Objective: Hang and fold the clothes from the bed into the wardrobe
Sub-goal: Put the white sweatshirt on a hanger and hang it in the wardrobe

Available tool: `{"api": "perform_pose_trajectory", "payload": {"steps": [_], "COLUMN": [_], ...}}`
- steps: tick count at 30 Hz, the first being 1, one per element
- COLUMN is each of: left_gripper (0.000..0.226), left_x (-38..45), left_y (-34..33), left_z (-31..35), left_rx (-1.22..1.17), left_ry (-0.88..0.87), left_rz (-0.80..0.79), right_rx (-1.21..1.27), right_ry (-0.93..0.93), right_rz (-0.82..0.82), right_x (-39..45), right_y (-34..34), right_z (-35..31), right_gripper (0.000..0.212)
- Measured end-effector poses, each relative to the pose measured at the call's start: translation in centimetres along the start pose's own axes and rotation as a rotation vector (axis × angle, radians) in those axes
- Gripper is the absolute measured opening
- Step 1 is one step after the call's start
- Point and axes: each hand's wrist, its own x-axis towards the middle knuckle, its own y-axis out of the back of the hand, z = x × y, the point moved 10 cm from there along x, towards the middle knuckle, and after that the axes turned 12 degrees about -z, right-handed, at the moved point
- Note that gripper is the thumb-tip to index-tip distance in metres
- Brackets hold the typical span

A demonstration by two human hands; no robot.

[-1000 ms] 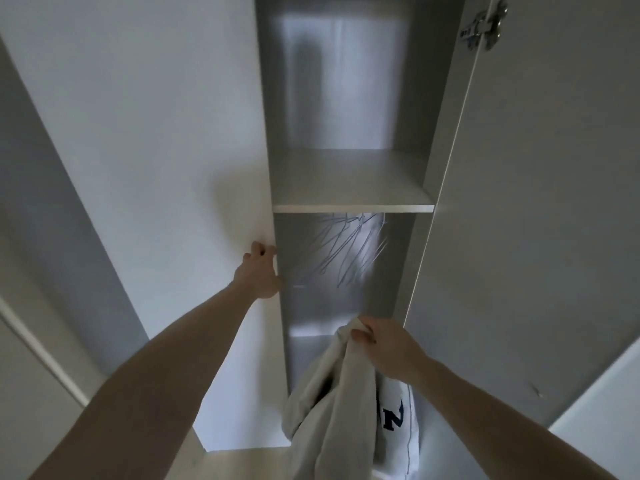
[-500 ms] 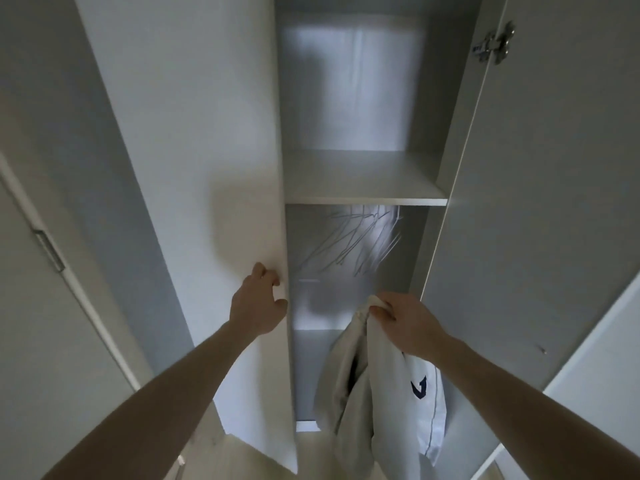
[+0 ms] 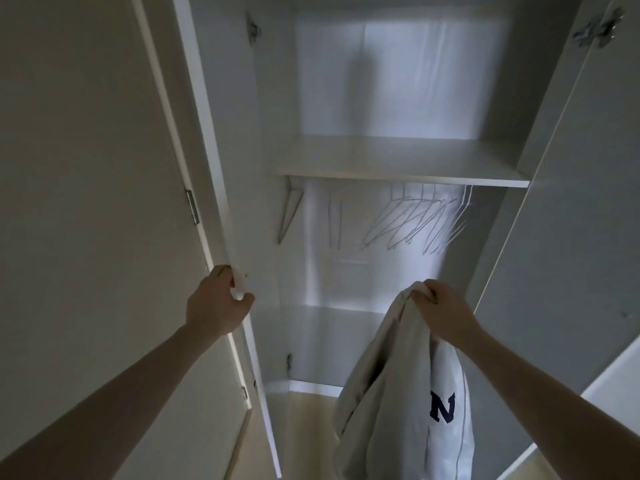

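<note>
Inside wardrobe (image 3: 398, 161): one shelf, several hangers (image 3: 415, 223) (blurred, uncountable).

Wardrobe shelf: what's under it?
Under the shelf hang bare wire hangers, most bunched toward the right; a bracket sits at the left. The rail holding them is hidden behind the shelf edge.

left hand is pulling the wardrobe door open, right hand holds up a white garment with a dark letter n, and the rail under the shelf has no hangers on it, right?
Not quite: the head view shows thin wire hangers hanging under the white shelf. The rest holds.
</note>
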Motion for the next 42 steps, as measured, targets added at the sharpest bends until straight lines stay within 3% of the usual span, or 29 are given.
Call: {"api": "perform_pose_trajectory", "payload": {"steps": [6,12,15,17,19,20,22,24,26,28,31,34,37,42], "left_gripper": [0.069,0.102,0.093,0.060,0.027,0.020,0.031,0.058,0.072,0.072,0.036,0.011,0.016,0.025], "left_x": [-0.4,-0.9,-1.7,-2.9,-4.7,-5.6,-7.1,-7.4,-6.7,-5.1,-2.1,1.1,3.8,7.6], "left_y": [0.3,0.5,2.4,4.0,4.0,3.2,0.2,-3.6,-6.7,-8.5,-9.9,-11.8,-12.8,-10.8], "left_z": [-5.9,-5.1,0.9,7.5,13.9,16.7,20.5,22.7,24.5,25.9,27.0,27.5,26.8,24.8], "left_rx": [-0.080,-0.345,-0.395,-0.454,-0.398,-0.352,-0.272,-0.160,-0.143,-0.213,-0.259,-0.418,-0.553,-0.581], "left_ry": [0.221,0.310,0.123,-0.141,-0.354,-0.430,-0.493,-0.467,-0.430,-0.369,-0.315,-0.297,-0.240,-0.209], "left_rz": [-0.160,-0.284,-0.263,-0.281,-0.402,-0.481,-0.652,-0.738,-0.684,-0.549,-0.341,-0.334,-0.348,-0.303], "right_rx": [0.141,0.350,0.418,0.501,0.652,0.734,0.895,1.027,1.091,1.113,1.062,1.073,0.982,0.724], "right_ry": [-0.040,-0.096,-0.085,-0.079,-0.096,-0.109,-0.130,-0.143,-0.145,-0.155,-0.127,-0.119,-0.135,-0.164], "right_rz": [-0.012,-0.054,-0.072,-0.080,-0.093,-0.104,-0.131,-0.140,-0.125,-0.112,-0.193,-0.211,-0.251,-0.391], "right_x": [-1.2,-1.4,-1.2,-0.8,-0.5,-0.4,-0.1,0.5,1.4,2.5,4.4,6.7,9.4,14.3], "right_y": [-2.9,-4.4,-4.7,-4.6,-4.3,-4.1,-3.7,-3.1,-2.3,-1.4,-0.7,0.7,1.7,0.4], "right_z": [-2.9,-4.8,-5.9,-6.6,-6.8,-6.7,-6.4,-6.1,-5.7,-5.1,-4.4,-2.8,-1.1,-0.5], "right_gripper": [0.031,0.032,0.033,0.030,0.020,0.015,0.010,0.010,0.013,0.020,0.036,0.027,0.023,0.024]}}
